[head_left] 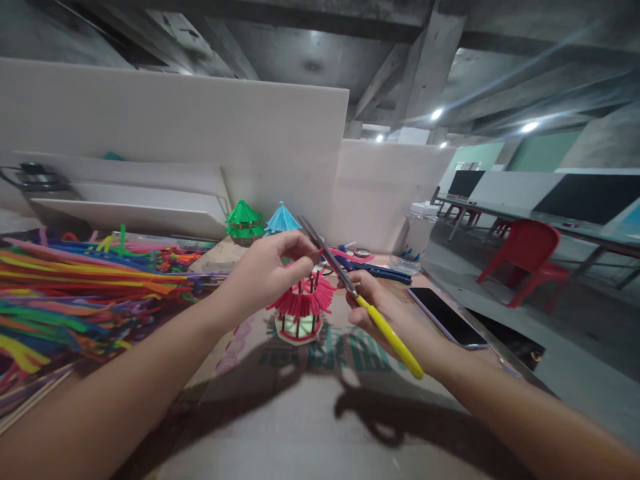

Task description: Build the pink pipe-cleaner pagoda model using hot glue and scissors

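Note:
My left hand (pixel 267 270) is curled in a pinch just above a small pink fringed pavilion model (pixel 300 310) with a white base, standing on the cardboard-covered table (pixel 310 413). What the fingertips pinch is too small to name. My right hand (pixel 373 303) grips yellow-handled scissors (pixel 360 300); their grey blades point up and left, tip beside my left fingers above the model. Behind stand a green pavilion model (pixel 244 221) and a blue one (pixel 281 219).
A big heap of coloured pipe cleaners (pixel 75 280) fills the left. A phone (pixel 447 316) lies right of my right hand, blue-handled pliers (pixel 373 269) and a clear jar (pixel 417 237) behind. White boards (pixel 175 133) back the table; red chairs (pixel 530 257) stand at right.

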`<state>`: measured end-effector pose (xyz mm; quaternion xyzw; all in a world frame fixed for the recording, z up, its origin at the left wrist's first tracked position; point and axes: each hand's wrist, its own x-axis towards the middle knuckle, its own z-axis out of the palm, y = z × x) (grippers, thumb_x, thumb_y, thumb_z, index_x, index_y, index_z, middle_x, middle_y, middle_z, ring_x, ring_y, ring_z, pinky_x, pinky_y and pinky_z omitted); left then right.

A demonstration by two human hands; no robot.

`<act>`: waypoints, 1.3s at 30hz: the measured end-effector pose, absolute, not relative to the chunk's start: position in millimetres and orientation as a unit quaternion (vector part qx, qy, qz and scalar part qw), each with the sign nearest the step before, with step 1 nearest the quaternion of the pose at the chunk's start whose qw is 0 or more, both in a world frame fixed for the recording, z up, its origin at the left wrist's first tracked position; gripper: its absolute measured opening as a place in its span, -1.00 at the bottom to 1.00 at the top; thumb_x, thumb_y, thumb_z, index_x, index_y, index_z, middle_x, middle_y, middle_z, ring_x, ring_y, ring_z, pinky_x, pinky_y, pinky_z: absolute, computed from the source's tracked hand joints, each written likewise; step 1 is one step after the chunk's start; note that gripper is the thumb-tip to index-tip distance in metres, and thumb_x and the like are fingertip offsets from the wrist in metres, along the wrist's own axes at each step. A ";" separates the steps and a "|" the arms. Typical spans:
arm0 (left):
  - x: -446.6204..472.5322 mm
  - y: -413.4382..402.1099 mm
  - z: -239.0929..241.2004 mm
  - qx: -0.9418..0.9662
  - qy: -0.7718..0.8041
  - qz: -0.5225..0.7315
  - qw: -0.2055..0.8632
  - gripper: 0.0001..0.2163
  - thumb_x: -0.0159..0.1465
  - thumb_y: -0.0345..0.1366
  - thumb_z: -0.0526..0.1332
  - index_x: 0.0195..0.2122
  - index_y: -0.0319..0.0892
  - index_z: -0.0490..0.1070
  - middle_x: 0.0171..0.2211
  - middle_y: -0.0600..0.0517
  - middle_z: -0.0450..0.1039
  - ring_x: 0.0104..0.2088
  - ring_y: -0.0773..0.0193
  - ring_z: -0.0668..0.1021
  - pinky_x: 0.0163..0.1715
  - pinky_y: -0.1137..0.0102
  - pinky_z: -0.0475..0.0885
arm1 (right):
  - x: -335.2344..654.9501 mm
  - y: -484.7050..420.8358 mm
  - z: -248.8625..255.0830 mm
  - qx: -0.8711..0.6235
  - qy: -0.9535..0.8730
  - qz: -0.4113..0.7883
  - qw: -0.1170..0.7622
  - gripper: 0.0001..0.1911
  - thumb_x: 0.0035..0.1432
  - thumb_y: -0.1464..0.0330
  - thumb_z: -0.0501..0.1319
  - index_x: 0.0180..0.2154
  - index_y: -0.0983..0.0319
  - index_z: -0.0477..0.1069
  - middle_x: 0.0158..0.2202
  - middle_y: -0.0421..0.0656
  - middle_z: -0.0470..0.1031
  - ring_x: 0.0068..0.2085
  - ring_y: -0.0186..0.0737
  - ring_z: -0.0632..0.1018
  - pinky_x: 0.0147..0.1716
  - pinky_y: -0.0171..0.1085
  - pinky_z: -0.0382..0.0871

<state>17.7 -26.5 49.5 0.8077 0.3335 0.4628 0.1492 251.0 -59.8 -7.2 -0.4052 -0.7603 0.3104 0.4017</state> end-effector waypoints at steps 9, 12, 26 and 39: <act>-0.7 -10.5 50.8 0.801 0.365 0.456 0.132 -0.73 0.35 -0.06 0.27 -0.34 -0.13 0.56 -0.45 0.07 0.58 -0.41 0.25 0.54 -0.34 0.40 0.40 | 278.7 -15.3 -13.0 -0.490 -0.715 0.304 0.395 -0.33 0.16 -0.21 0.29 0.04 0.15 0.31 -0.38 -0.31 0.37 -0.54 -0.37 0.31 -0.55 -0.32 0.29; -9.6 -6.5 52.1 0.788 0.384 0.464 0.128 -0.71 0.35 0.01 0.29 -0.31 -0.10 0.59 -0.44 0.08 0.59 -0.41 0.26 0.55 -0.36 0.41 0.38 | 299.5 6.1 -20.0 -0.574 -0.731 0.212 0.302 -0.43 0.32 -0.10 0.20 0.11 0.17 0.33 -0.31 -0.20 0.51 -0.48 -0.28 0.45 -0.50 -0.30 0.37; -12.5 -1.5 50.5 0.779 0.399 0.469 0.119 -0.77 0.29 -0.04 0.34 -0.32 -0.09 0.56 -0.43 0.06 0.61 -0.44 0.24 0.55 -0.40 0.40 0.40 | 304.3 -9.2 -27.2 -0.572 -0.820 0.014 -0.005 -0.73 0.09 0.14 0.41 -0.24 0.16 0.66 -0.19 0.01 0.71 -0.13 0.10 0.65 -0.23 -0.19 0.33; -21.6 12.4 47.2 0.811 0.390 0.423 0.103 -0.74 0.31 -0.16 0.17 -0.25 -0.05 0.68 -0.31 0.00 0.64 -0.26 0.11 0.64 -0.34 0.36 0.46 | 300.3 65.6 -21.1 -0.623 -0.758 0.019 0.192 -0.45 0.36 0.26 0.27 0.30 0.34 0.40 0.31 0.18 0.48 0.27 0.09 0.52 0.21 -0.13 0.33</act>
